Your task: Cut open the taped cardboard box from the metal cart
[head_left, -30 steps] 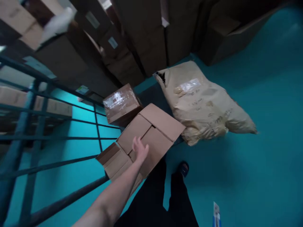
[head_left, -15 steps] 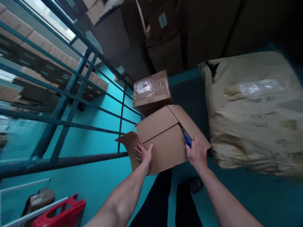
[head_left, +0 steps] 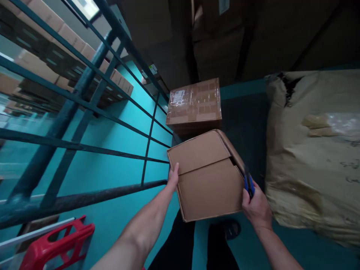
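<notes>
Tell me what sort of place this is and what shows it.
Probably a warehouse or stockroom: many cartons are stacked beyond the railing, a taped box sits ahead of the person, and a big sack lies to the right.

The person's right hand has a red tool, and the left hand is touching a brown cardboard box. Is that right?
Not quite: it's a slim blue-and-black handheld tool, not a red one, as the head view shows. The right hand does hold it, and the left hand is touching a brown rectangular cardboard box.
</notes>
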{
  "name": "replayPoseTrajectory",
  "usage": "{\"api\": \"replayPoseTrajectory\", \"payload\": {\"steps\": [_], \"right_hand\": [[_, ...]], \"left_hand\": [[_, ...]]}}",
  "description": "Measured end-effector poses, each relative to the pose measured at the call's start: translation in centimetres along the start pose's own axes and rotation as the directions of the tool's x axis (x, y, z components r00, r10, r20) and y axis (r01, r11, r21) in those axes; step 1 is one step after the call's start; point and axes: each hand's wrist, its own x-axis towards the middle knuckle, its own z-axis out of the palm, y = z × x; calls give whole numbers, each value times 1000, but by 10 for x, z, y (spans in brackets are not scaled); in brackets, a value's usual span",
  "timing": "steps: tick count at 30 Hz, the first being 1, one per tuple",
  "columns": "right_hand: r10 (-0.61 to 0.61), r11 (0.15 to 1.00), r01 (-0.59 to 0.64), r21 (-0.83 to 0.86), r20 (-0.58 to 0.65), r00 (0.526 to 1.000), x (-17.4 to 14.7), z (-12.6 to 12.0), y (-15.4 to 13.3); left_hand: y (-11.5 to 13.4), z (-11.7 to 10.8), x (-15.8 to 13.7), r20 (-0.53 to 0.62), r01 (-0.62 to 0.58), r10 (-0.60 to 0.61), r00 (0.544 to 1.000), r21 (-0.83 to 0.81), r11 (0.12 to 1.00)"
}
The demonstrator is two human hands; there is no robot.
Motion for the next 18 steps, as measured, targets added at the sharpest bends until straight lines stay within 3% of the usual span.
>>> {"api": "replayPoseTrajectory", "payload": {"steps": [4, 8, 11, 15, 18], "right_hand": [[90, 996, -89, -33, 33, 995, 1, 2, 7], [270, 959, -260, -112, 82, 959, -2, 0, -8], [406, 911, -400, -96, 55, 912, -22, 7, -39], [468, 869, -473, 146, 74, 881, -72, 37, -79], [499, 798, -514, 316, 133, 856, -97, 54, -90]], "left_hand": [[-24, 5, 23, 175, -2, 20, 984, -103, 995], [-30, -2, 40, 243, -57, 82, 966, -110, 992], [-9, -8, 61, 305, -117, 133, 943, -69, 991], [36, -20, 95, 403, -176, 160, 901, 2, 984], [59, -26, 85, 305, -271, 230, 924, 100, 957]]}}
